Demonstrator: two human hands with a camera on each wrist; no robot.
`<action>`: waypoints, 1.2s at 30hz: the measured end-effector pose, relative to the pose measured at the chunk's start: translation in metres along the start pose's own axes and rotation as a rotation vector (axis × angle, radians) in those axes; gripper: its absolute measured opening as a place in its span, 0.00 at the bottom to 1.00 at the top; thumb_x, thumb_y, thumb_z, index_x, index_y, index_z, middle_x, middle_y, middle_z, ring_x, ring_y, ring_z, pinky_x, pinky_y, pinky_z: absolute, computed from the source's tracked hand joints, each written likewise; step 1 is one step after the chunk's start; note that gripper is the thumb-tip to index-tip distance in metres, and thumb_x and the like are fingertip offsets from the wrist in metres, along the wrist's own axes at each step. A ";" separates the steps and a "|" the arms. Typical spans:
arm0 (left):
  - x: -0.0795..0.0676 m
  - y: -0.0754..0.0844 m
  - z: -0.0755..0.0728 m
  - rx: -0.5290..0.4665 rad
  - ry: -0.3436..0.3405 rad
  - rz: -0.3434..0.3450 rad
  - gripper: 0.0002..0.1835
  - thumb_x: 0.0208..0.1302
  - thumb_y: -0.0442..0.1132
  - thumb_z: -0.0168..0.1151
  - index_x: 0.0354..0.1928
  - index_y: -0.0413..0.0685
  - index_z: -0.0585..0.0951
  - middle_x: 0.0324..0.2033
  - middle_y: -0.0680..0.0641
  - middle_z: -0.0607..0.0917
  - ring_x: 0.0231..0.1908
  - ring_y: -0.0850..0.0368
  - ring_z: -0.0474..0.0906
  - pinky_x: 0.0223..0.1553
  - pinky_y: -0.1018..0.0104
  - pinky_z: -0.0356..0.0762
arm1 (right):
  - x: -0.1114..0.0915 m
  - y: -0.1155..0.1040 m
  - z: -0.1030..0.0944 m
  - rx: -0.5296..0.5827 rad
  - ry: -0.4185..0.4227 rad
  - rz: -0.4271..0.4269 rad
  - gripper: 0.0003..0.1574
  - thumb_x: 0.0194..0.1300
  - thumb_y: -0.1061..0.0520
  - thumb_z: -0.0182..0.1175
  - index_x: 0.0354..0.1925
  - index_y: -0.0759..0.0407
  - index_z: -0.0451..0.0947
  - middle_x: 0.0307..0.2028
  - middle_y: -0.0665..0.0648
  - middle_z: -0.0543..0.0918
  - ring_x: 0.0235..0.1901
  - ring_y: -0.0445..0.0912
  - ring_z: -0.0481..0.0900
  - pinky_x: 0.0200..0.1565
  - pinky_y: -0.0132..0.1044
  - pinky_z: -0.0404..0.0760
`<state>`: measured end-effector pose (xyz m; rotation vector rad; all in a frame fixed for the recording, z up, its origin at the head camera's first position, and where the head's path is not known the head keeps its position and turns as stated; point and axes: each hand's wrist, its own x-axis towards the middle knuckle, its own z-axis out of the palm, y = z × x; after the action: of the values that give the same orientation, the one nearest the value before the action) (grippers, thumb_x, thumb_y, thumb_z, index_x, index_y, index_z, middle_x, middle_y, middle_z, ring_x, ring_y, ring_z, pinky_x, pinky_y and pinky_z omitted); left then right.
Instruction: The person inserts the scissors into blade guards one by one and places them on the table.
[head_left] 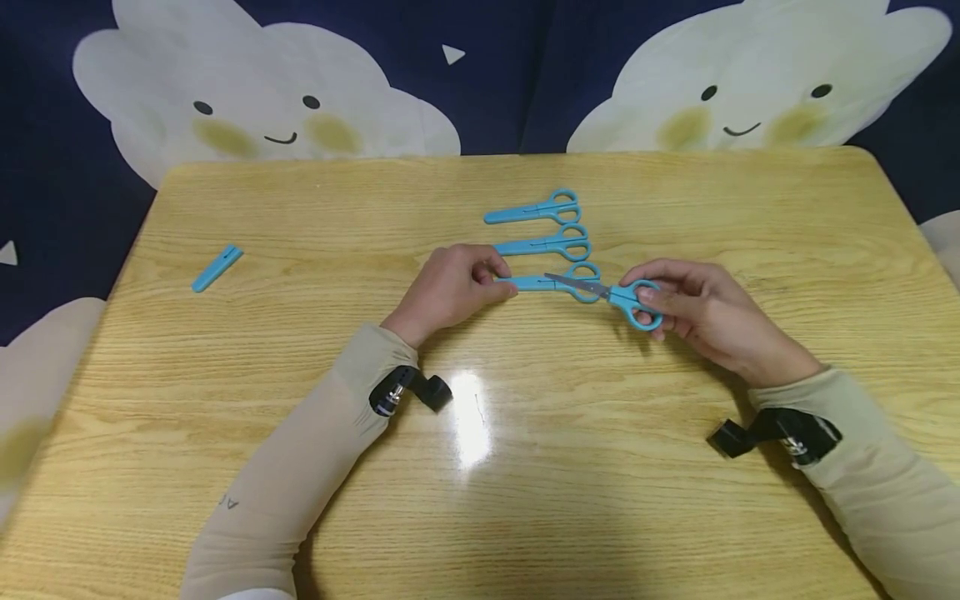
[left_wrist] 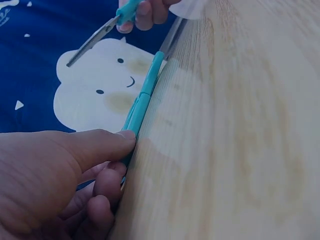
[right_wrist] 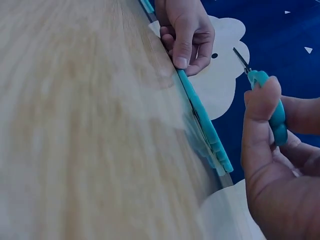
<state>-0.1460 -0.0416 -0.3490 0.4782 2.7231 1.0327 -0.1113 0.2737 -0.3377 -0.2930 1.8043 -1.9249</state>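
Note:
Three blue scissors with blue blade covers lie stacked in a row on the table. The nearest covered scissors (head_left: pixel 534 283) have their tip between the thumb and fingers of my left hand (head_left: pixel 450 287), which pinches them against the tabletop. My right hand (head_left: pixel 712 321) holds another pair of blue scissors (head_left: pixel 626 302) by the handle loops, raised above the table. Their metal blades are bare, closed together and point left, over the loops of the nearest covered pair. Beyond lie the middle scissors (head_left: pixel 536 246), tip hidden behind my left hand, and the farthest scissors (head_left: pixel 528 213).
A loose blue blade cover (head_left: pixel 217 268) lies slantwise at the far left of the wooden table (head_left: pixel 360 517). Behind the table's back edge hangs a dark blue cloth (head_left: pixel 517 75) with white clouds.

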 end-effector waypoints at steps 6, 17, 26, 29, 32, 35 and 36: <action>-0.001 0.000 0.000 -0.002 -0.003 0.012 0.09 0.61 0.51 0.67 0.39 0.59 0.84 0.27 0.54 0.82 0.29 0.58 0.75 0.37 0.66 0.73 | -0.001 0.004 0.002 0.023 -0.037 0.015 0.16 0.71 0.62 0.55 0.53 0.70 0.72 0.31 0.54 0.83 0.26 0.39 0.80 0.24 0.33 0.79; -0.002 -0.004 0.000 -0.031 -0.009 0.014 0.10 0.61 0.52 0.67 0.39 0.58 0.84 0.26 0.53 0.81 0.28 0.58 0.75 0.37 0.65 0.73 | -0.001 0.015 0.005 -0.020 -0.109 0.033 0.16 0.73 0.63 0.52 0.55 0.70 0.70 0.29 0.51 0.84 0.26 0.40 0.81 0.25 0.35 0.79; -0.003 -0.013 -0.001 -0.036 -0.007 0.014 0.10 0.61 0.51 0.67 0.40 0.57 0.84 0.27 0.53 0.82 0.29 0.58 0.75 0.38 0.65 0.74 | 0.005 0.019 0.010 -0.089 -0.107 0.065 0.21 0.72 0.58 0.54 0.58 0.70 0.69 0.30 0.53 0.83 0.28 0.42 0.80 0.26 0.37 0.80; -0.004 -0.018 -0.003 -0.044 -0.006 0.008 0.10 0.61 0.51 0.67 0.40 0.57 0.84 0.28 0.53 0.82 0.30 0.58 0.75 0.39 0.65 0.74 | 0.011 0.020 0.013 -0.097 -0.098 0.094 0.23 0.72 0.56 0.55 0.58 0.69 0.69 0.30 0.52 0.83 0.28 0.41 0.80 0.26 0.36 0.81; -0.006 -0.023 -0.006 -0.056 -0.010 0.001 0.11 0.60 0.52 0.67 0.41 0.58 0.84 0.28 0.53 0.82 0.30 0.58 0.76 0.39 0.65 0.74 | 0.016 0.022 0.016 -0.107 -0.091 0.111 0.24 0.71 0.55 0.56 0.58 0.69 0.69 0.30 0.52 0.83 0.29 0.39 0.81 0.27 0.35 0.81; -0.007 -0.030 -0.009 -0.087 -0.007 -0.003 0.11 0.61 0.53 0.66 0.42 0.60 0.84 0.29 0.54 0.82 0.31 0.59 0.77 0.39 0.64 0.75 | 0.021 0.025 0.019 -0.131 -0.082 0.117 0.25 0.71 0.54 0.57 0.58 0.68 0.70 0.30 0.52 0.83 0.29 0.40 0.80 0.27 0.35 0.82; -0.007 -0.033 -0.010 -0.104 0.001 -0.004 0.10 0.61 0.53 0.65 0.42 0.61 0.84 0.29 0.54 0.83 0.31 0.59 0.77 0.39 0.64 0.75 | 0.022 0.025 0.019 -0.146 -0.079 0.118 0.25 0.71 0.53 0.57 0.58 0.68 0.70 0.30 0.52 0.83 0.29 0.40 0.80 0.27 0.36 0.82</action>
<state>-0.1495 -0.0735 -0.3628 0.4542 2.6536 1.1668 -0.1164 0.2457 -0.3640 -0.2998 1.8700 -1.6817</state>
